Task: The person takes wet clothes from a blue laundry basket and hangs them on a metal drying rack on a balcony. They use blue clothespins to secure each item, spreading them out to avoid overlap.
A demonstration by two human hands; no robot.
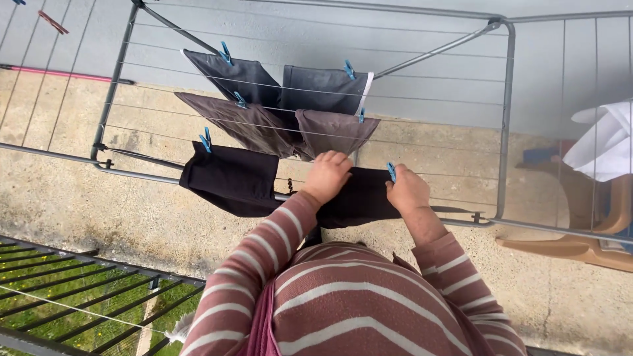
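Observation:
A grey wire drying rack [506, 118] stands over a concrete floor. A black cloth [361, 198] hangs on a near line. My left hand [326, 175] grips its upper left edge. My right hand [407, 190] holds its upper right edge and presses a blue clothespin [391, 171] onto the line there. To the left hangs another black cloth [231, 179], pinned with a blue clothespin [206, 139]. Further back hang two brown cloths [245, 122] and two dark grey cloths [321, 89], each with blue pins.
A brown plastic chair [580, 245] with white fabric [603, 142] on it stands at the right behind the rack wing. A dark metal railing [99, 264] runs along the lower left, with grass below. A red pole [59, 72] lies at the far left.

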